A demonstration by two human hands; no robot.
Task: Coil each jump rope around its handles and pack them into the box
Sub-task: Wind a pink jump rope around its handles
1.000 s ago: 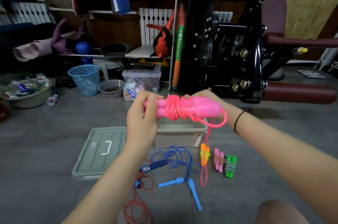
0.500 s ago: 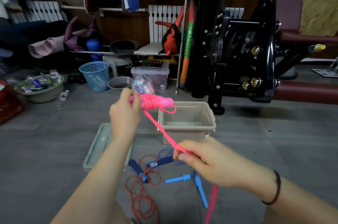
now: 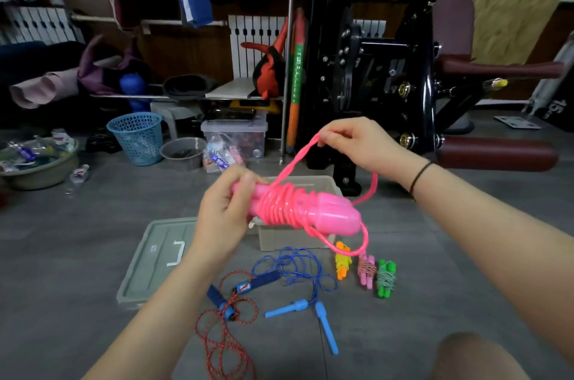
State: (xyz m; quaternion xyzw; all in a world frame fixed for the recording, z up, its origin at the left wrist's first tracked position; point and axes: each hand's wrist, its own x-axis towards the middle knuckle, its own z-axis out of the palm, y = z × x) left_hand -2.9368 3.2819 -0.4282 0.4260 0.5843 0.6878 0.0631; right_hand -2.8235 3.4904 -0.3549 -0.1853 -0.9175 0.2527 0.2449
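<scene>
While the left hand [image 3: 223, 218] grips the narrow ends of the pink handles [image 3: 329, 212], held side by side at centre frame, the right hand [image 3: 363, 143] pinches a loop of pink cord [image 3: 296, 159] up and right of them, fingertips closed on it. Cord runs taut from the pinch down to tight coils round the middle of the handles. A slack loop hangs off the fat ends, lower right of the coils. Box [image 3: 279, 238] sits open on the floor just behind the handles and is partly hidden by them, so I cannot tell what is in it. Lid [image 3: 149, 264] lies flat, left of the box. Lower centre, loose on the floor: blue rope [image 3: 298, 271] with light blue handles, and red rope [image 3: 217, 336] with dark blue handles. Right of those, three coiled bundles stand in a row near the box: orange [image 3: 341, 261], pink [image 3: 366, 271], green [image 3: 386, 278]. Blue basket [image 3: 136, 137] at mid left, black gym machine [image 3: 388, 69] at upper right.
</scene>
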